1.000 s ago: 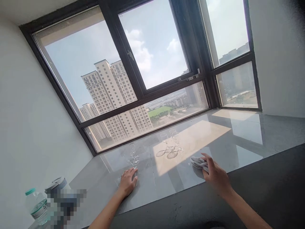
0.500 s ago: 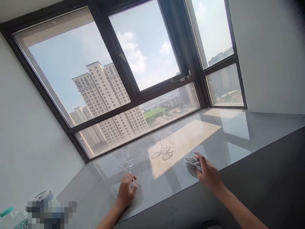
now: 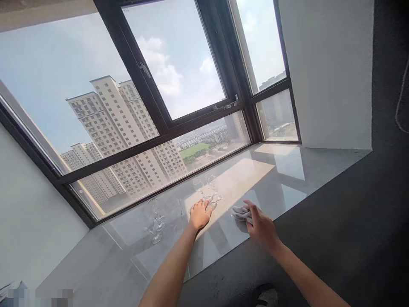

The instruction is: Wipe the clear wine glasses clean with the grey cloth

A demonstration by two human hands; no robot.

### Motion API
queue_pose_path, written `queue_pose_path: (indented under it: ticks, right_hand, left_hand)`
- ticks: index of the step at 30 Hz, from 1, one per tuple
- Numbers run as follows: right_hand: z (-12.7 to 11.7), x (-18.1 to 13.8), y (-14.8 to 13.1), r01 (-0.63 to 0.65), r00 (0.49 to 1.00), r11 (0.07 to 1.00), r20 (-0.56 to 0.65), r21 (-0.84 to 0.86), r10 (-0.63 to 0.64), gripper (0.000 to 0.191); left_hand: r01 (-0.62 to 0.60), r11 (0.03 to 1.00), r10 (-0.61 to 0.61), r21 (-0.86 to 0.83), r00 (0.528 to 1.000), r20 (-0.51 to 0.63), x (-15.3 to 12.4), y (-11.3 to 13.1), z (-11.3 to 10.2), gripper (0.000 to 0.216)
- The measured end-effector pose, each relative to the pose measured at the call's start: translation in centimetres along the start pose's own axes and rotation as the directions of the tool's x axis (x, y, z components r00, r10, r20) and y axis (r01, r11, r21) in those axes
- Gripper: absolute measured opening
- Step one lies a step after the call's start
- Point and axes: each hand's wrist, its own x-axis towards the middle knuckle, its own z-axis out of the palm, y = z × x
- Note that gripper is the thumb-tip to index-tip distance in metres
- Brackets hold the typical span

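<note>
On my feed, the left hand (image 3: 200,214), fingers slightly spread, has crossed from near the outer glasses (image 3: 156,236) to the sunlit glasses (image 3: 212,181) on the sill (image 3: 83,264); I cannot tell whether it grips one. The right hand (image 3: 262,228) still holds a crumpled pale cloth (image 3: 240,212) to their right. I judge that handling has shifted to the sunlit glasses, the outer ones standing untouched.
</note>
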Motion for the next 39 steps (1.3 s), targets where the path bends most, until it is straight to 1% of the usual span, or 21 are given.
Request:
queue_pose_path:
  ticks: [2,5,7,9,13,17,23,26,28,29,30,31,33,34,36,37,39]
  right_hand:
    - [0.0,0.0,0.0,0.014,1.0,1.0,0.007,-0.007,-0.014,0.051]
    - [0.0,0.0,0.2,0.028,1.0,1.0,-0.006,-0.009,-0.028,0.052]
    - [0.1,-0.1,0.3,0.031,0.999,1.0,-0.01,-0.002,-0.031,0.053]
    - [0.2,-0.2,0.5,0.028,0.999,1.0,-0.016,0.001,-0.028,0.052]
    - [0.3,-0.3,0.5,0.026,1.0,1.0,-0.014,-0.007,-0.026,0.051]
    - [0.3,-0.4,0.6,0.026,1.0,0.999,-0.005,-0.032,-0.026,0.051]
    - [0.7,-0.4,1.0,0.038,0.999,0.998,-0.013,-0.059,-0.038,0.053]
    - [0.8,-0.4,1.0,0.039,0.999,0.998,-0.018,-0.05,-0.04,0.053]
    - [0.8,-0.4,1.0,0.038,0.999,0.998,-0.024,-0.04,-0.039,0.052]
    - [0.8,-0.4,0.9,0.037,0.999,0.999,-0.024,-0.038,-0.038,0.052]
    - [0.8,-0.3,0.9,0.035,0.999,0.999,-0.022,-0.036,-0.035,0.052]
    - [0.8,-0.3,0.8,0.032,0.999,0.999,-0.019,-0.033,-0.033,0.052]
    - [0.7,-0.2,0.7,0.026,1.0,0.999,-0.017,-0.018,-0.027,0.051]
    - [0.7,-0.2,0.6,0.02,1.0,1.0,-0.018,-0.007,-0.02,0.051]
    - [0.7,-0.1,0.4,0.007,1.0,1.0,-0.026,0.014,-0.007,0.051]
    - [0.8,-0.1,0.4,0.001,1.0,1.0,-0.032,0.022,0.0,0.051]
    - [0.9,-0.1,0.4,-0.006,0.999,1.0,-0.041,0.029,0.007,0.053]
  left_hand:
    - [-0.016,0.999,0.016,0.031,1.0,0.008,0.1,-0.1,0.1,0.054]
    - [0.003,0.998,-0.001,0.067,1.0,-0.027,-0.1,-0.3,0.3,0.054]
    - [0.047,0.996,-0.044,0.071,0.998,-0.049,-0.6,-1.0,0.4,0.053]
    - [0.121,0.991,-0.117,0.063,0.991,-0.066,-1.4,-2.3,0.3,0.053]
    - [0.31,0.95,-0.307,0.04,0.949,-0.064,-3.3,-5.4,0.0,0.055]
    - [0.413,0.91,-0.411,0.03,0.91,-0.051,-3.8,-7.2,-0.5,0.056]
    - [0.539,0.843,-0.538,-0.007,0.841,-0.059,-2.8,-7.9,-1.1,0.061]
    - [0.569,0.822,-0.569,-0.016,0.819,-0.072,-2.8,-7.9,-1.2,0.062]
    - [0.573,0.819,-0.572,-0.026,0.813,-0.11,-3.3,-7.7,-1.2,0.063]
    - [0.554,0.831,-0.553,-0.036,0.82,-0.144,-3.6,-7.5,-1.2,0.062]
    - [0.511,0.858,-0.511,-0.05,0.84,-0.181,-3.9,-7.2,-1.1,0.059]
    - [0.438,0.896,-0.441,-0.064,0.87,-0.218,-4.3,-6.9,-1.1,0.055]
    - [0.22,0.972,-0.236,-0.087,0.936,-0.261,-4.9,-5.9,-1.0,0.048]
    - [0.106,0.989,-0.129,-0.101,0.958,-0.257,-5.1,-5.3,-1.0,0.046]
    - [-0.073,0.988,0.041,-0.137,0.975,-0.22,-4.9,-3.6,-0.9,0.048]
    - [-0.131,0.98,0.102,-0.152,0.977,-0.187,-4.7,-2.6,-0.8,0.05]
    - [-0.199,0.965,0.184,-0.168,0.978,-0.099,-3.9,-0.5,-0.8,0.057]
